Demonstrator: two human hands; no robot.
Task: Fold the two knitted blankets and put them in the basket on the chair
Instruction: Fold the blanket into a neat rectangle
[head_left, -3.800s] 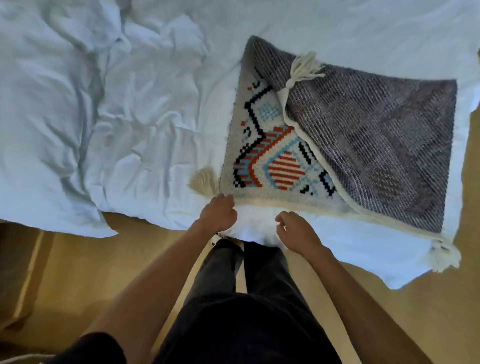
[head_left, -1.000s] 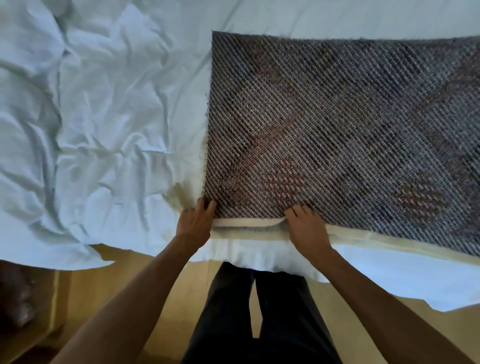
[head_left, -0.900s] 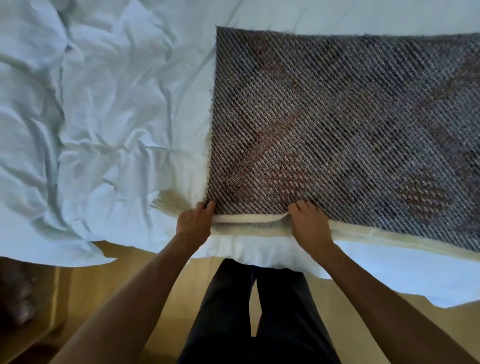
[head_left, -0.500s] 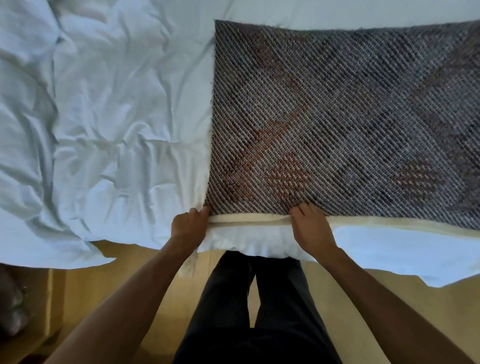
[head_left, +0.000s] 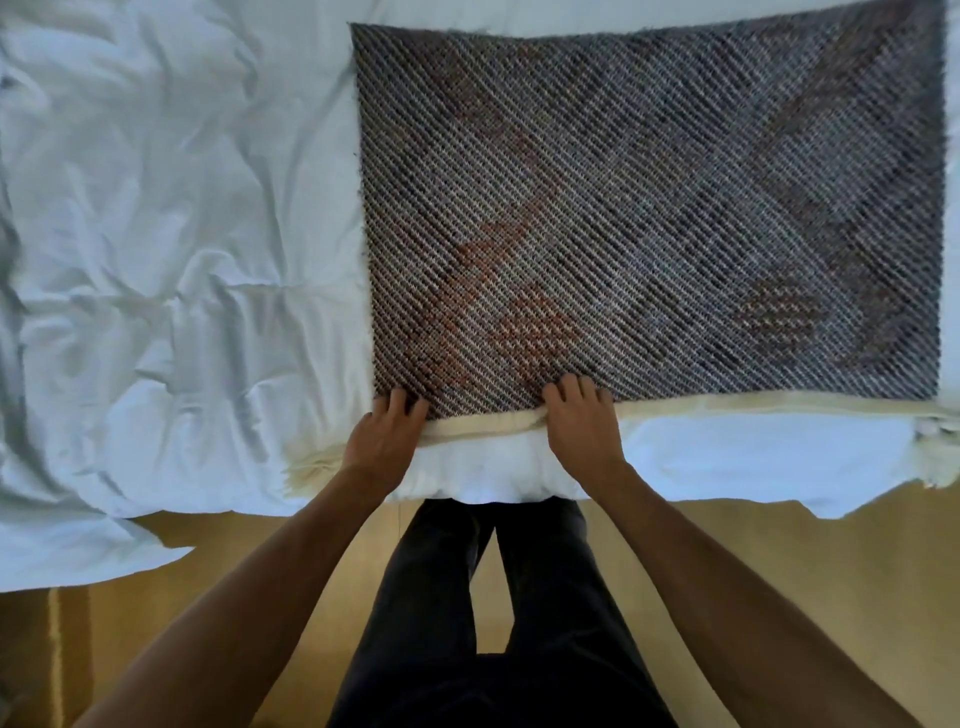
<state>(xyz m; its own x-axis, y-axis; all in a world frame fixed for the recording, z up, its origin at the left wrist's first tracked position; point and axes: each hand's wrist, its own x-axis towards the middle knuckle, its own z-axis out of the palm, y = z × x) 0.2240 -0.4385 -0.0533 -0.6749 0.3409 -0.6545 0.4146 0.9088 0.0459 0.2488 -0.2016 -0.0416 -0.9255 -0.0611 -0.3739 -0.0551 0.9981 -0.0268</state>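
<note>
My left hand (head_left: 387, 441) and right hand (head_left: 582, 426) lay their fingers on the near cream edge of the grey, diagonal-ribbed knitted blanket (head_left: 649, 208), which lies flat on the crumpled white bedsheet (head_left: 156, 260). My thumbs are hidden, so I cannot tell whether I pinch it. The blanket's right corner is cut off and its rust motifs are faint

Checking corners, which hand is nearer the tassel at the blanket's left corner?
Left. The left hand holds the blanket right beside the tassel; the right hand holds it farther right.
</note>
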